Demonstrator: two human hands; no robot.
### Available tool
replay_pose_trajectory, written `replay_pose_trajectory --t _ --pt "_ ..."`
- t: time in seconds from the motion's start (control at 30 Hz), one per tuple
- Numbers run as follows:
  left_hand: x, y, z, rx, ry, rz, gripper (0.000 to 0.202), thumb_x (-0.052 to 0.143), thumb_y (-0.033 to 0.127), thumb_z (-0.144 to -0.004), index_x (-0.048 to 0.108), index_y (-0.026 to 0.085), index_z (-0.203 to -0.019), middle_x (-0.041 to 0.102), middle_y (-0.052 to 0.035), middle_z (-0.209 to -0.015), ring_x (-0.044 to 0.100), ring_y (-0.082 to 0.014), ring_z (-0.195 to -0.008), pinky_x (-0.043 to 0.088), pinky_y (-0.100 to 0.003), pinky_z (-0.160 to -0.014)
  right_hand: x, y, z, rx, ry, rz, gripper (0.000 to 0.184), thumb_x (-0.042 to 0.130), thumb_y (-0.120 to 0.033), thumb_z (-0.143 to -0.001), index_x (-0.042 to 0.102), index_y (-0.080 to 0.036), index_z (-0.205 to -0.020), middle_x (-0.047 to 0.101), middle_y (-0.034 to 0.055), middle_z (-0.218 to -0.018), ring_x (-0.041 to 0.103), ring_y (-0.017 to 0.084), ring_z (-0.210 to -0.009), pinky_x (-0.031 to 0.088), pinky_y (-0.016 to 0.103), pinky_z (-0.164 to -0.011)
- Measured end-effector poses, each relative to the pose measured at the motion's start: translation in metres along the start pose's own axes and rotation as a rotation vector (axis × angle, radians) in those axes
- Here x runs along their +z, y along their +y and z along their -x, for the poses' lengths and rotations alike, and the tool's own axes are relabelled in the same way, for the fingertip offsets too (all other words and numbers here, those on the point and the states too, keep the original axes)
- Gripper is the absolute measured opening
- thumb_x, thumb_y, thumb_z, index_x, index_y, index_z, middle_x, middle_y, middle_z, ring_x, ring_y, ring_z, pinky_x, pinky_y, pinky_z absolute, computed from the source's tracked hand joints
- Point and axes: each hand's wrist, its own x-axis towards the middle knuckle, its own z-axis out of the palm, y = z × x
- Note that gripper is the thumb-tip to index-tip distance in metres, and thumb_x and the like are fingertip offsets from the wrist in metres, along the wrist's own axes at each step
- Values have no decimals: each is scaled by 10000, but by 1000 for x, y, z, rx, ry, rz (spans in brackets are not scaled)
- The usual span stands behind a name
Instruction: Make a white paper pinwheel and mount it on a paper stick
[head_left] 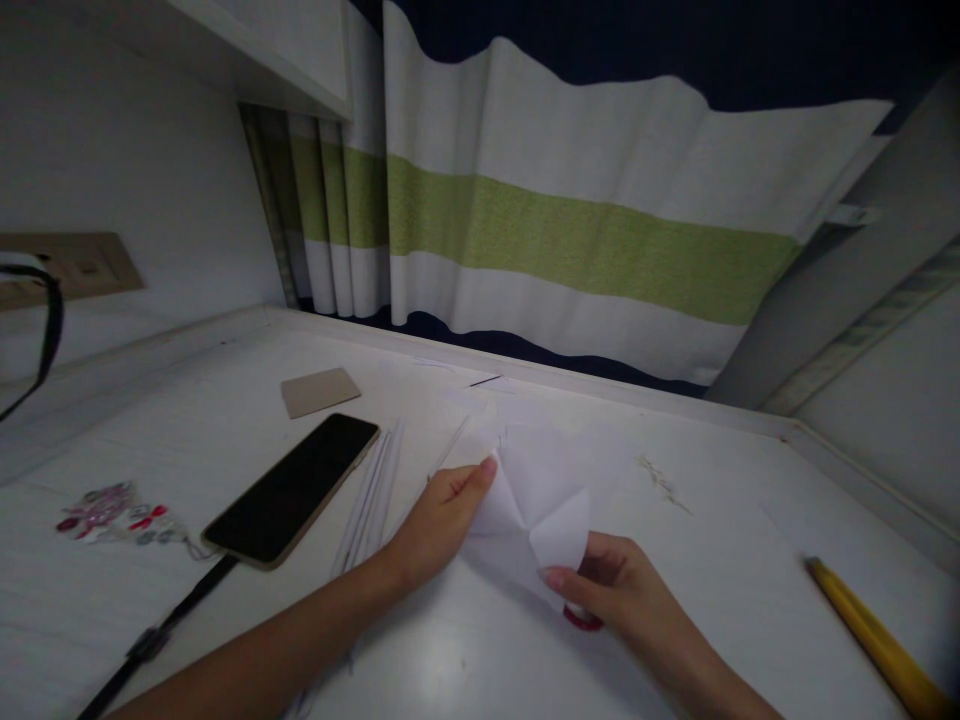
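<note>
A sheet of white paper (517, 500), cut and bent into flaps that meet near its middle, is held up over the desk between my two hands. My left hand (450, 510) pinches its upper left flap between thumb and fingers. On the lower right, my right hand (600, 580) grips another flap, thumb in front and fingers behind. A small dark red object (583, 619) shows just under my right hand; most of it is hidden, and I cannot tell what it is.
Left of my hands lie thin white strips (371, 490), a black-screened phone (292, 490) with a strap and charms (112, 510), and a beige card (320, 392). A yellow tool (874, 630), perhaps a cutter, lies far right. Small pale scraps (660, 480) lie behind. A striped curtain (570, 230) hangs beyond.
</note>
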Motion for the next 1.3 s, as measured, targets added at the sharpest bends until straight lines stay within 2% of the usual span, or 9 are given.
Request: replay_pose_trajectory --t 0.13,0.23,0.47,0.57,0.67,0.9,0.97,1.17,1.3 --pt "1 1 6 109 41 -248 408 310 456 -838 404 164 -568 353 41 -535 354 -92 -504 274 -201 -449 1 -3 1 -32 52 -51 229 690 -377 -591 641 -156 -626 559 -17 -501 428 71 -402 309 173 -368" --pt "1 3 9 188 50 -426 393 289 411 -858 345 178 -546 327 54 -504 322 -77 -451 230 -195 -410 -2 -5 1 -61 131 -61 272 668 -403 -620 612 -137 -606 546 -16 -462 442 75 -390 328 174 -370" --pt "-6 10 8 383 64 -941 343 274 318 -873 436 176 -607 448 46 -488 464 -97 -449 306 -206 -459 -10 -1 0 -33 212 32 317 659 -400 -641 560 -129 -509 517 -14 -370 414 66 -304 310 175 -312" --pt "-7 13 8 391 77 -964 347 267 316 -880 453 177 -622 465 44 -499 484 -102 -467 318 -208 -472 -10 0 0 -23 172 -32 324 668 -396 -632 546 -132 -489 516 -12 -392 417 68 -331 324 181 -324" --pt "-7 15 8 355 83 -888 372 269 333 -882 428 178 -584 407 58 -469 446 -89 -435 294 -201 -448 -10 -2 0 4 109 -90 325 653 -398 -648 543 -137 -489 510 -14 -396 426 76 -334 341 194 -332" --pt "-8 19 7 324 103 -806 408 282 374 -873 362 177 -525 335 69 -460 382 -74 -416 253 -201 -431 -10 -10 4 14 59 -64 309 609 -391 -702 580 -128 -541 551 6 -434 467 92 -369 348 205 -375" --pt "-10 18 6 332 107 -879 413 264 373 -878 384 175 -536 366 63 -458 407 -81 -423 257 -203 -435 -11 -10 5 7 71 -31 306 596 -382 -719 573 -129 -548 541 -2 -437 453 82 -376 331 199 -386" --pt "-15 11 1 437 112 -1311 449 171 372 -891 501 165 -668 539 -5 -509 515 -152 -460 266 -239 -449 -16 -13 3 -9 58 90 337 560 -406 -741 576 -132 -547 525 -22 -427 433 63 -390 310 176 -403" --pt "-16 11 0 414 95 -1361 477 134 395 -889 518 162 -727 546 -12 -514 512 -157 -453 255 -239 -444 -17 -15 2 -36 59 185 329 558 -412 -738 590 -140 -557 551 -17 -434 463 67 -382 359 172 -403"
